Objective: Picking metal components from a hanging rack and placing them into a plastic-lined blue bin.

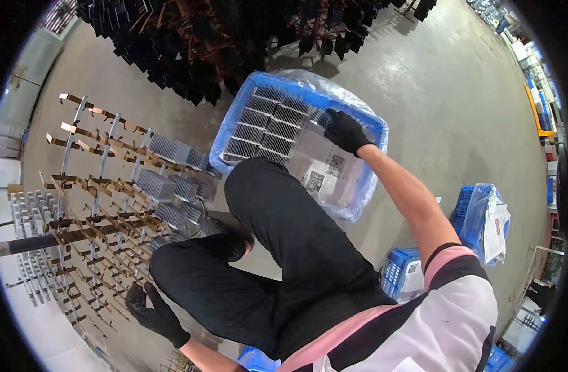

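Observation:
My right hand [347, 131], in a black glove, reaches into a blue plastic crate [376, 127] lined with a clear bag. Its fingers touch a grey finned metal heat sink [321, 117] at the end of the rows of heat sinks [266, 126] packed in the crate. A printed sheet of paper [326, 164] lies in the crate's near half. My left hand [149, 308], also in a black glove, hangs low by a copper-coloured hanging rack [92, 204] with its fingers curled and nothing visible in them. Several heat sinks [166, 186] hang on the rack.
My black-trousered legs [278, 248] crouch between rack and crate. A dense mass of dark racked parts [203, 43] stands beyond. More blue crates [482, 217] sit at the right on the grey concrete floor [457, 93]. Another silver rack [30, 248] is at the far left.

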Action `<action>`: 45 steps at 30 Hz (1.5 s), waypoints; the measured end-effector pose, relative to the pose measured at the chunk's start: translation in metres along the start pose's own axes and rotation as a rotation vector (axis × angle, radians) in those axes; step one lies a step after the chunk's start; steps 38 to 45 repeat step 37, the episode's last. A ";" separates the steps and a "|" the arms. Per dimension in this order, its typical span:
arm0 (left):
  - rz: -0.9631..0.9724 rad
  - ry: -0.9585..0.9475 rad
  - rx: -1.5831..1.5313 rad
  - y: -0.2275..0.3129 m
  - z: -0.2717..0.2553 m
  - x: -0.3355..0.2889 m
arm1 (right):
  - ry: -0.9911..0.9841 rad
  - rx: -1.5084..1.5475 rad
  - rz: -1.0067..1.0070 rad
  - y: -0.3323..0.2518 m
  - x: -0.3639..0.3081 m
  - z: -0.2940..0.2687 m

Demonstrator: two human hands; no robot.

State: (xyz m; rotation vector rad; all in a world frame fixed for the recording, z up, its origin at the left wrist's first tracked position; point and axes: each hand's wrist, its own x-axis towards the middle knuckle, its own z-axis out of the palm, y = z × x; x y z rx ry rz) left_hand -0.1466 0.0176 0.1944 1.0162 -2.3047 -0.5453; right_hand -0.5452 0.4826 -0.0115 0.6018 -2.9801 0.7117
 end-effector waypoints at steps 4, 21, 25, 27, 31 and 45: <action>-0.051 -0.164 0.200 -0.048 0.006 -0.015 | -0.125 -0.148 0.085 0.020 0.020 0.033; -0.677 -0.035 -0.349 -0.176 0.066 -0.089 | 0.010 -0.497 -0.304 0.074 0.017 0.052; -0.762 0.134 -0.289 -0.232 0.064 -0.107 | -0.278 -0.674 -0.059 0.052 0.031 0.067; -0.797 0.104 -0.239 -0.238 0.076 -0.094 | -0.049 -0.683 -0.259 0.079 0.039 0.067; -0.678 0.051 -0.269 -0.205 0.059 -0.053 | -0.289 -0.645 0.010 0.044 0.039 0.081; -0.356 -0.050 0.071 -0.270 0.104 -0.001 | -0.128 -0.001 -0.320 0.172 0.072 0.111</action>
